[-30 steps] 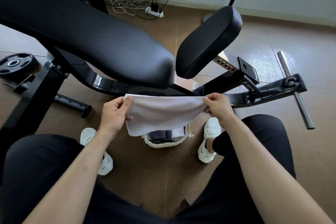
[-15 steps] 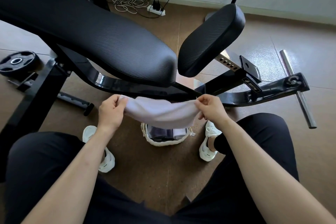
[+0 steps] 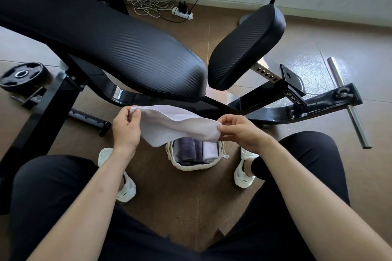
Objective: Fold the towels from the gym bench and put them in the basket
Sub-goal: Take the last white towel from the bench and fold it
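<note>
white towel [image 3: 176, 126] — pinched by both hands — above basket [image 3: 196, 166].

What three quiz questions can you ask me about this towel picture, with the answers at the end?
1. True or false: the left hand and the right hand both pinch the white towel.
2. Where does the basket stand? A) on a table B) on the floor between the shoes C) on a shelf
3. Fill the gap: the folded towels in the basket are dark grey and ____.
Key: 1 true; 2 B; 3 white.
</note>
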The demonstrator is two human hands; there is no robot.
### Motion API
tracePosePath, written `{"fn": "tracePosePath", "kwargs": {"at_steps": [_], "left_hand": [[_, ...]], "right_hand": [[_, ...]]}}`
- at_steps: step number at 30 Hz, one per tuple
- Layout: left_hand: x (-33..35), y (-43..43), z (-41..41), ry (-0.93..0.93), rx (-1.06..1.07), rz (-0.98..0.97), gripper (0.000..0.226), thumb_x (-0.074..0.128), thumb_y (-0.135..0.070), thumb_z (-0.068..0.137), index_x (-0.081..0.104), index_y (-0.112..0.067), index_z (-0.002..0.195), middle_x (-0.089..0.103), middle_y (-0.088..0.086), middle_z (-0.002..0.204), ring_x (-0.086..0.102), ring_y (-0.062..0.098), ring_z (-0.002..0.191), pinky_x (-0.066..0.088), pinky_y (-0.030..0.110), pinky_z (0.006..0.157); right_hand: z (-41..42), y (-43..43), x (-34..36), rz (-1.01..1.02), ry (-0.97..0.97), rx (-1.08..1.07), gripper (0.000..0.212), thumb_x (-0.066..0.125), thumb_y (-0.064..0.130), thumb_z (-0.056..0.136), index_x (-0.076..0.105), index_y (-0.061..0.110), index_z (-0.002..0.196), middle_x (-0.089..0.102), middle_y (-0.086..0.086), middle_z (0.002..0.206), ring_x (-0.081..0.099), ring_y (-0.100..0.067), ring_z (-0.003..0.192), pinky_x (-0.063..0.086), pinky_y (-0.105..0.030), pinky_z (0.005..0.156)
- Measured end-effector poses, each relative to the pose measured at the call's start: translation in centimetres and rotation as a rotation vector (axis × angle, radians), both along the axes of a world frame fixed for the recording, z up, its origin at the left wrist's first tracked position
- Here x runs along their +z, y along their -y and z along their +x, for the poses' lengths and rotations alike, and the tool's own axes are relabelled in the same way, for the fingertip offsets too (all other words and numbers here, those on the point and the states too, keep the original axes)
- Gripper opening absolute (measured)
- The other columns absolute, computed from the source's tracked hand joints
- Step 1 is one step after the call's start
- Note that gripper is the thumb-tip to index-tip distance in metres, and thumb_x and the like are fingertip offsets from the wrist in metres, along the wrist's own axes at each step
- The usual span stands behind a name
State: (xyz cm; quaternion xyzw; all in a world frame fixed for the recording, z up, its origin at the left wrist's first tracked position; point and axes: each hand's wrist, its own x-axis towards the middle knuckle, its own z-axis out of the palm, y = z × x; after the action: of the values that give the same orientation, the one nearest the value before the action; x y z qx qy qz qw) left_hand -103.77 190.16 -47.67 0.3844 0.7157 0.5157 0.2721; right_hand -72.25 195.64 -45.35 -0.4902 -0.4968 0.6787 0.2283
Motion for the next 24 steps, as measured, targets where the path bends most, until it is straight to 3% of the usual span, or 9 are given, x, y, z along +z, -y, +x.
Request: {"fn": "tracePosePath", "kwargs": {"at_steps": [3,6,9,13,18,21,24], "left_hand": [[-0.02,-0.01,-0.11,-0.012,0.008,0.008,0.014,0.052,-0.017,0.104,0.061,-0.014,0.093,0.052,-0.007,0.076,0.045,0.004,0.069,0.038,0.022,0.068],[-0.05,0.05,0.10,-0.023,-0.005,0.011,0.013,0.053,-0.017,0.104,0.062,-0.014,0.095,0.054,-0.009,0.077,0.048,0.003,0.071,0.039,0.019,0.068],[0.05,0.10,0.08,-0.018,-0.007,0.018,0.013,0.053,-0.017,0.104,0.066,-0.015,0.103,0.061,-0.008,0.087,0.053,0.001,0.078,0.042,0.016,0.072],[0.20,0.10,0.15,-0.005,-0.006,0.013,0.013,0.053,-0.018,0.104,0.065,-0.016,0.099,0.059,-0.010,0.083,0.052,0.002,0.075,0.042,0.021,0.072],[0.18,0.28,0.04,-0.018,-0.008,0.001,0.015,0.054,-0.022,0.104,0.066,-0.016,0.097,0.058,-0.009,0.080,0.050,0.005,0.073,0.042,0.024,0.070],[-0.26,0.33,-0.39,-0.055,0.011,-0.010,0.019,0.056,-0.030,0.102,0.067,-0.019,0.090,0.059,-0.007,0.076,0.053,0.011,0.075,0.045,0.032,0.073],[-0.21,0.42,-0.37,-0.090,0.025,-0.022,0.019,0.057,-0.031,0.101,0.068,-0.018,0.092,0.063,-0.005,0.081,0.057,0.016,0.083,0.045,0.034,0.078]], "right_hand": [[-0.24,-0.01,-0.17,0.142,0.110,-0.125,0.011,0.060,0.003,0.099,0.062,0.010,0.091,0.065,-0.004,0.079,0.061,-0.015,0.071,0.054,-0.030,0.070],[-0.24,0.24,0.03,0.132,0.142,0.083,0.008,0.065,0.004,0.097,0.065,0.011,0.093,0.067,-0.004,0.084,0.061,-0.012,0.077,0.052,-0.024,0.074],[-0.16,0.13,-0.08,0.221,0.235,-0.101,0.012,0.067,0.004,0.095,0.066,0.013,0.088,0.065,-0.004,0.082,0.059,-0.013,0.074,0.050,-0.028,0.070],[-0.24,0.53,-0.02,0.121,0.206,0.009,0.008,0.068,0.007,0.095,0.067,0.013,0.089,0.071,-0.004,0.083,0.067,-0.014,0.078,0.055,-0.028,0.071],[-0.32,0.23,-0.16,0.190,0.213,-0.225,0.009,0.069,0.007,0.095,0.067,0.012,0.088,0.071,-0.003,0.078,0.066,-0.010,0.069,0.055,-0.027,0.069],[-0.31,0.12,0.05,0.229,0.242,-0.357,0.014,0.068,0.007,0.095,0.066,0.015,0.083,0.067,0.000,0.071,0.059,-0.007,0.059,0.049,-0.018,0.055],[-0.26,0.01,0.03,0.243,0.281,-0.386,0.013,0.069,0.009,0.094,0.066,0.015,0.083,0.064,0.001,0.068,0.053,-0.008,0.056,0.042,-0.018,0.049]]}}
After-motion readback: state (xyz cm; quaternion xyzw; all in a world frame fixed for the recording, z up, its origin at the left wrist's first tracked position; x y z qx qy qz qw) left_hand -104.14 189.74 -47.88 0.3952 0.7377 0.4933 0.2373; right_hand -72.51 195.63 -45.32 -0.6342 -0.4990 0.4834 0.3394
